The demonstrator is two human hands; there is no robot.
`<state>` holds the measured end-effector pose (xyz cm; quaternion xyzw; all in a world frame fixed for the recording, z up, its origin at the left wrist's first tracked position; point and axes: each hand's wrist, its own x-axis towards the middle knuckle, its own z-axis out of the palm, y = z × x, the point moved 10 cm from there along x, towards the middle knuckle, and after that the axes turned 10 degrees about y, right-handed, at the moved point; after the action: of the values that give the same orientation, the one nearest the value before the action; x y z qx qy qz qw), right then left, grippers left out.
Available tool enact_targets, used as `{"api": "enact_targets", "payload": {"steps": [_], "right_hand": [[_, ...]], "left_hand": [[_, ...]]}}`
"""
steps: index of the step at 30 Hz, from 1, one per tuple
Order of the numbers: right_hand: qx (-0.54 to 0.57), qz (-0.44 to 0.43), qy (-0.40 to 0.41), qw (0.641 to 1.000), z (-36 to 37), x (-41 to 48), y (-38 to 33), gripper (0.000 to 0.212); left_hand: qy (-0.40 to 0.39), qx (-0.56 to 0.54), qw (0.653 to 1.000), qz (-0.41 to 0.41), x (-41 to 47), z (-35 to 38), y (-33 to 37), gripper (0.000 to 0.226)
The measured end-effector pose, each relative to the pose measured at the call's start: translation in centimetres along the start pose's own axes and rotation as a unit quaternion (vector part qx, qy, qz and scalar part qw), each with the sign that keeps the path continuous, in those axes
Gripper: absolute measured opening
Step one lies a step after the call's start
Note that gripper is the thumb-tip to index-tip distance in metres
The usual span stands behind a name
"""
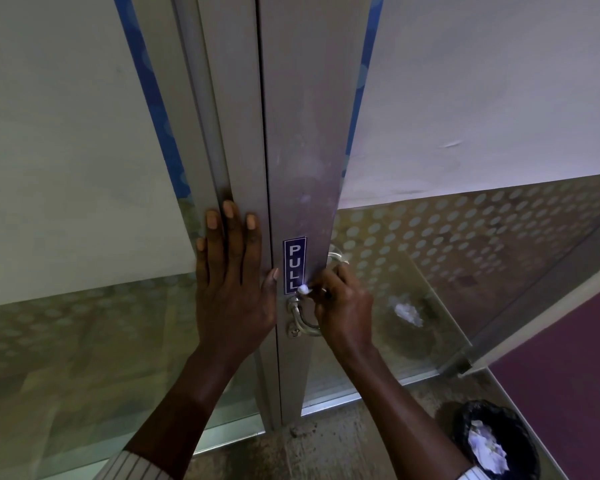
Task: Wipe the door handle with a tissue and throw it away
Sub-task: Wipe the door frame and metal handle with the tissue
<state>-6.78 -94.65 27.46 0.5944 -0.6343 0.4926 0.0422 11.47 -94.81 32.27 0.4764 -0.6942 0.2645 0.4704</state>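
A curved metal door handle (300,322) is fixed to the grey metal door stile, just below a blue PULL sticker (294,265). My right hand (343,306) is closed around the upper part of the handle, pressing a small white tissue (303,289) against it; only a wad of tissue shows at my fingertips. My left hand (232,282) lies flat with fingers spread on the door frame (222,140), left of the sticker, holding nothing.
A black-lined waste bin (499,445) with crumpled white paper inside stands on the floor at lower right. Frosted dotted glass panels (465,244) flank the door; the bin's reflection shows in the right one. A purple wall (568,358) runs along the right.
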Motion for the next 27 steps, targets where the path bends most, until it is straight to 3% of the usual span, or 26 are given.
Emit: {"api": "enact_targets", "payload": {"steps": [4,9,12,17,23,25,27], "right_hand": [[-0.012,-0.011,-0.015,1.0,-0.6,0.5,-0.7,0.018],[0.065,-0.05,0.136,0.987,-5.4,4.4,-3.6,0.015],[0.109,-0.056,0.176,0.977,-6.6,5.9,-4.7,0.012],[0.087,-0.042,0.136,0.986,-4.5,3.9,-3.5,0.015],[0.002,-0.017,-0.016,1.0,-0.2,0.0,-1.2,0.012],[-0.006,-0.031,-0.01,0.999,-0.8,0.5,-1.6,0.014],[0.01,-0.056,0.052,0.997,-2.8,2.3,-2.6,0.017]], "left_hand": [[-0.004,-0.001,1.0,0.0,-0.1,-0.2,-0.1,0.092],[-0.004,-0.003,1.0,0.004,0.0,-0.3,0.0,0.094],[-0.002,-0.002,1.0,0.004,0.0,-0.1,0.0,0.094],[0.0,-0.001,1.0,0.005,-0.1,0.0,-0.1,0.093],[-0.001,0.001,1.0,0.008,0.0,-0.2,0.0,0.096],[-0.004,0.001,1.0,0.008,0.0,-0.2,0.0,0.096],[-0.008,-0.003,1.0,0.008,0.0,-0.2,0.0,0.095]]}}
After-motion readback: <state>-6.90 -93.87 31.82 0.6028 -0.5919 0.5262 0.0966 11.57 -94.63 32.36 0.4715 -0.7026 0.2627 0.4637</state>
